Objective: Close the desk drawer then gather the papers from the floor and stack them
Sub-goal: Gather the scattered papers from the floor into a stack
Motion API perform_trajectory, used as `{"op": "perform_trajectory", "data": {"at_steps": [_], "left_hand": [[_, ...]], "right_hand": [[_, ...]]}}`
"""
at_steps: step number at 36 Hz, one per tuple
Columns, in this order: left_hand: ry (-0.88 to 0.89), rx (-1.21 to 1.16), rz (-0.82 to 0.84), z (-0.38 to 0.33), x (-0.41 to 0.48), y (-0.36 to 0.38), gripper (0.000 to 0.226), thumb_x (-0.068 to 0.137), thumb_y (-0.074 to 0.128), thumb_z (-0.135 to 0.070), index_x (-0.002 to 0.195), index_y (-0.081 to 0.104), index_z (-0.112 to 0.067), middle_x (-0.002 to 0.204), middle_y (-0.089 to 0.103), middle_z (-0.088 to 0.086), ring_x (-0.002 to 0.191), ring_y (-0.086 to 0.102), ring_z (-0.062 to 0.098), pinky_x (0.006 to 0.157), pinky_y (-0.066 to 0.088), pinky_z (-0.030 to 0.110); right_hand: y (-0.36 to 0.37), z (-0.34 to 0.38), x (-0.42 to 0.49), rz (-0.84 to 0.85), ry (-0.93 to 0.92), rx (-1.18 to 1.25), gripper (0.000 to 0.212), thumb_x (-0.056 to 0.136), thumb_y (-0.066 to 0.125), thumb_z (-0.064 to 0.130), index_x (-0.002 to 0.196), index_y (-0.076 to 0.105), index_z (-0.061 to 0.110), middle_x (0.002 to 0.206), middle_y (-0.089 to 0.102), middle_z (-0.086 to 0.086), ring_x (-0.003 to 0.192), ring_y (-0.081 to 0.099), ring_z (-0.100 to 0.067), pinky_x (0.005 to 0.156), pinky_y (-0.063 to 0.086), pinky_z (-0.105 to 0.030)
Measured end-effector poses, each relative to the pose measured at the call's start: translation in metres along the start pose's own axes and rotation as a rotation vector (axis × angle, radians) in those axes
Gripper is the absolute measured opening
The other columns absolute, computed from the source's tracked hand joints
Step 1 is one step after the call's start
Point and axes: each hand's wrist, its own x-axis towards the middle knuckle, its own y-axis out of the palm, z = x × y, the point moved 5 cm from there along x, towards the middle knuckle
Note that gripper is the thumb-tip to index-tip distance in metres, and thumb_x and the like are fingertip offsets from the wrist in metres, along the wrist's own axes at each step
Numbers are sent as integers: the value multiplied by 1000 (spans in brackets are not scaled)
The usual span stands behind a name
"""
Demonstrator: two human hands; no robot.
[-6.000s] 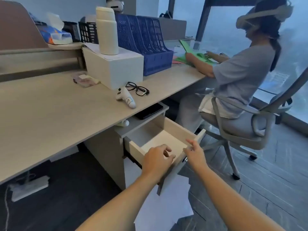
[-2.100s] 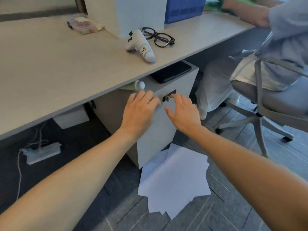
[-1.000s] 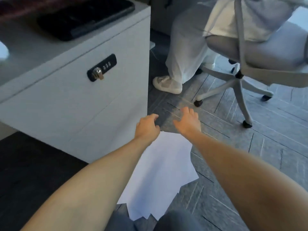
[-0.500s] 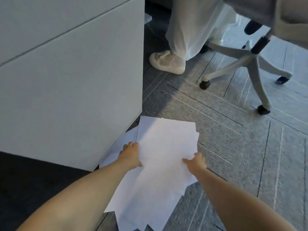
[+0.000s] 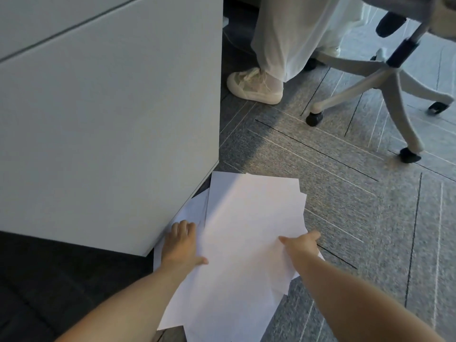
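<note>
Several white papers (image 5: 246, 218) lie in a loose, fanned pile on the grey carpet, against the bottom corner of the white drawer cabinet (image 5: 111, 107). The cabinet's fronts sit flush and shut. My left hand (image 5: 181, 243) rests flat on the pile's left side beside the cabinet, fingers spread and thumb on the top sheet. My right hand (image 5: 301, 244) is at the pile's right edge, thumb on top of the top sheet and fingers at or under its edge. My arms hide the pile's near part.
A seated person's leg and white shoe (image 5: 254, 85) are just beyond the cabinet. The office chair's base (image 5: 394, 77) and castors stand at the upper right. Dark floor lies to the left under the desk, grey carpet to the right of the pile.
The drawer was pushed shut. My view dropped to the floor and both hands came down from the cabinet front onto the two sides of the paper pile.
</note>
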Motion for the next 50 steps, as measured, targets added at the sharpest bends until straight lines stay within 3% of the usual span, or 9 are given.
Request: {"op": "perform_trajectory", "data": {"at_steps": [10,15,20,23,26,30,35,41,50], "left_hand": [[-80,20,115,7,0,3,92,52,66,-77,119,40,-20,117,57,1,116,47,24,95,35,40],[-112,-41,181,8,-3,0,46,77,61,-58,103,62,-21,109,64,0,114,49,23,96,34,37],[-204,-452,295,20,-11,9,24,76,68,-38,75,59,-15,82,64,3,80,65,27,62,47,27],[-182,-551,377,20,-18,13,17,86,64,-30,78,61,-15,87,62,1,89,63,25,61,41,23],[-228,-753,458,20,-27,19,39,91,61,-26,124,59,-5,123,56,0,119,56,26,84,41,22],[-345,-991,550,23,-39,27,49,95,56,-23,137,48,0,142,49,10,129,50,30,110,38,36],[-480,-1345,554,20,-50,32,25,98,46,-14,108,67,-6,118,67,22,94,64,31,76,54,36],[-527,-1464,500,12,-48,29,31,97,49,-33,101,66,-7,99,69,12,74,61,25,64,50,32],[-302,-1106,369,-25,-43,31,70,60,88,-34,116,49,-15,111,62,1,105,60,25,84,50,33]], "right_hand": [[-14,18,3,-5,-207,-155,35,94,46,38,109,65,12,110,69,-15,107,60,-36,96,44,-45],[-25,27,7,-98,-284,-161,32,94,46,36,93,69,15,96,71,-13,95,62,-35,85,50,-41],[-50,32,6,-157,-320,-10,26,92,45,23,79,65,13,75,63,-13,74,56,-33,65,41,-33],[-69,35,8,-223,-349,112,26,93,46,19,82,67,8,74,63,-15,77,60,-34,65,44,-34],[-92,44,12,-188,-365,311,20,93,50,22,94,68,13,84,69,-11,77,69,-31,69,56,-41],[-117,52,21,79,-377,401,11,94,57,16,98,67,12,79,69,-8,64,68,-26,73,60,-41],[-126,41,19,278,-366,188,12,92,59,8,100,67,4,75,65,-13,64,62,-23,57,59,-29],[-81,22,-1,374,-386,-149,14,91,58,11,101,68,9,70,63,-10,53,60,-16,44,54,-23],[5,39,-44,291,-531,-78,21,83,66,15,100,55,17,76,54,-4,65,58,-29,62,57,-42]]}}
